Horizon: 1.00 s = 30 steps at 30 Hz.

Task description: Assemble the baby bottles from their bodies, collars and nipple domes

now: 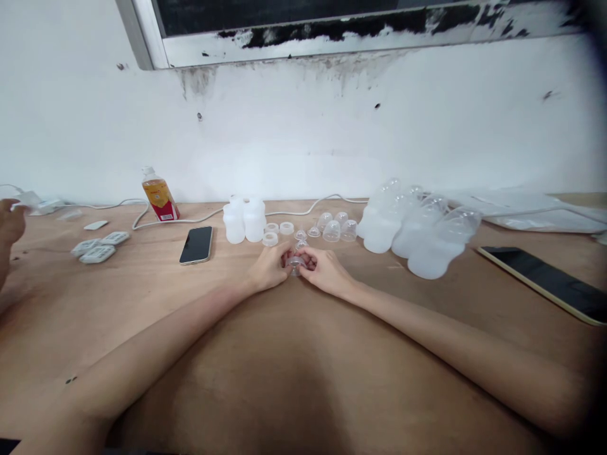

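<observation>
Bench: one wooden bench [237, 379], its far edge running along the white wall.
Held piece: one translucent ring [296, 260], between the two hands, nearer the bench's far edge than its near edge.
Left hand: the left hand [271, 268] is partly closed, thumb and fingers pinching the left side of the ring.
Right hand: the right hand [328, 270] is likewise partly closed, its curled fingers and thumb gripping the right side.
Loose rings: three white rings [270, 239], lying just beyond the left hand, toward the far edge.
Teats: apparently three clear teats [313, 232], close beyond the fingers; small and partly overlapping.
Domes: four clear domes [331, 232], clustered beyond the right hand.
Open bottles: a tight group of white bottles [244, 221] left of the loose rings, two in front with others behind; exact number unclear.
Capped bottles: at least five domed bottles [429, 249], crowded right of the domes; overlap hides the full count.
Phones: two; a small phone [196, 245] left of the white bottles, a larger phone [545, 283] toward the bench's right end.
White units: three small devices [97, 254], toward the left end.
Drink: one drink bottle [160, 196], upright near the far edge.
Bag: translucent plastic [545, 218], flat along the far edge at right.
Other person: one hand [10, 224], above the bench's left end.
</observation>
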Each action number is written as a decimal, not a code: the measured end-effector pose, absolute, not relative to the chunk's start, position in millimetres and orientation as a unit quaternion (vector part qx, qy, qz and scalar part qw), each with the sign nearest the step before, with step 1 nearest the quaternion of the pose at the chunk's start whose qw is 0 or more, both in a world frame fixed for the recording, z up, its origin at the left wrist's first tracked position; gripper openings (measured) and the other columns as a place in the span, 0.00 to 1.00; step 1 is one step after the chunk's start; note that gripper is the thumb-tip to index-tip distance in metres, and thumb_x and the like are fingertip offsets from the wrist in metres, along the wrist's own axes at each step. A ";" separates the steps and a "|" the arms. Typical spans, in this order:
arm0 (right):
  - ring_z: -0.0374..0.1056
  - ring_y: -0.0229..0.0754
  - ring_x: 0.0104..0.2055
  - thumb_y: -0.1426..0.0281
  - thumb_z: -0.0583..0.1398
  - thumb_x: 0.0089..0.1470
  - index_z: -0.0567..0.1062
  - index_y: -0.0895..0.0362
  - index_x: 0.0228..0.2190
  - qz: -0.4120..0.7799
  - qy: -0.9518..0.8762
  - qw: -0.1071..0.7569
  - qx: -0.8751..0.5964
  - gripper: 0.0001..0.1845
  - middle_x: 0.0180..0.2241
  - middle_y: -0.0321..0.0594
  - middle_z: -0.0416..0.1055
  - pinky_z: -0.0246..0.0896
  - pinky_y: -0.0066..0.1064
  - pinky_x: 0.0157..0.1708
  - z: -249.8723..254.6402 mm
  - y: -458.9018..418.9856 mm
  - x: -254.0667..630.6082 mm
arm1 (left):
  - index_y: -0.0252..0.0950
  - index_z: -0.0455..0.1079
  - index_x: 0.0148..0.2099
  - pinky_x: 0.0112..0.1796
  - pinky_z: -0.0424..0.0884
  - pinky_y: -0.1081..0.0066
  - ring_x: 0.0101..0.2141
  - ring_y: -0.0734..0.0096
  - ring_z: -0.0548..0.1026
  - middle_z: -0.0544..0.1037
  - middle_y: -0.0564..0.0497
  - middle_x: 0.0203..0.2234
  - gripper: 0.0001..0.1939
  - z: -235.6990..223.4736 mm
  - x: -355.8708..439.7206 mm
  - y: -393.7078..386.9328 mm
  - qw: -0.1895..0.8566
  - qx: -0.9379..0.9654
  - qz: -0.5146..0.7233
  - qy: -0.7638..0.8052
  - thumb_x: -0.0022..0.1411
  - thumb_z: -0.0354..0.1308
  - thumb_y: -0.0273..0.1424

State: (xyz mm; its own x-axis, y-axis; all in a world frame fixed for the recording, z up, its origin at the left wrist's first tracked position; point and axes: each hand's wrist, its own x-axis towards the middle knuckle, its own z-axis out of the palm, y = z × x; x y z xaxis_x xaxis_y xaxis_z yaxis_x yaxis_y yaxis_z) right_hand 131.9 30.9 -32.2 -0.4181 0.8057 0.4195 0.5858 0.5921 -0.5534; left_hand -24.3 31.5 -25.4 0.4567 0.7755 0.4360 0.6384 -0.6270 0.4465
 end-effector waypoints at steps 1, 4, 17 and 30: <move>0.57 0.32 0.19 0.73 0.55 0.43 0.69 0.57 0.30 0.160 -0.824 0.337 -0.426 0.08 0.18 0.31 0.62 0.53 0.24 0.22 -32.0 30.9 131.9 | 0.35 0.60 0.28 0.25 0.61 0.76 0.24 0.75 0.67 0.68 0.55 0.21 0.03 -26.0 -24.6 31.2 0.109 0.847 0.312 0.416 0.48 0.50 0.23; 0.59 0.33 0.20 0.72 0.55 0.45 0.69 0.57 0.33 0.146 -0.829 0.330 -0.427 0.10 0.19 0.32 0.64 0.55 0.25 0.23 -31.3 30.1 133.2 | 0.36 0.61 0.33 0.27 0.62 0.75 0.26 0.74 0.68 0.70 0.54 0.24 0.04 -29.4 -27.1 28.2 0.104 0.846 0.315 0.417 0.52 0.50 0.26; 0.68 0.39 0.31 0.75 0.50 0.50 0.69 0.58 0.40 0.074 -0.864 0.328 -0.376 0.15 0.32 0.41 0.73 0.60 0.29 0.33 -35.3 22.2 133.5 | 0.36 0.60 0.34 0.35 0.63 0.70 0.28 0.70 0.71 0.73 0.52 0.25 0.03 -33.9 -26.3 20.6 -0.043 0.860 0.275 0.428 0.55 0.46 0.27; 0.68 0.40 0.37 0.76 0.51 0.49 0.72 0.57 0.38 0.114 -0.857 0.345 -0.365 0.15 0.38 0.39 0.72 0.61 0.31 0.38 -39.1 27.5 136.3 | 0.33 0.58 0.43 0.44 0.59 0.62 0.44 0.61 0.64 0.66 0.44 0.40 0.14 -9.3 -82.7 51.5 -0.170 0.712 0.479 0.484 0.53 0.51 0.30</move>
State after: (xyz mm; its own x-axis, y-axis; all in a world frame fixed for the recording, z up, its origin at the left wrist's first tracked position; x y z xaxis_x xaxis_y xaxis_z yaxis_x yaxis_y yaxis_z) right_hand 136.3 27.5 -39.1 -0.4965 0.7042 0.5075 0.5467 0.7078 -0.4473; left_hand -82.7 51.5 -9.3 0.0709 0.5266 0.8472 0.8525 -0.4730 0.2227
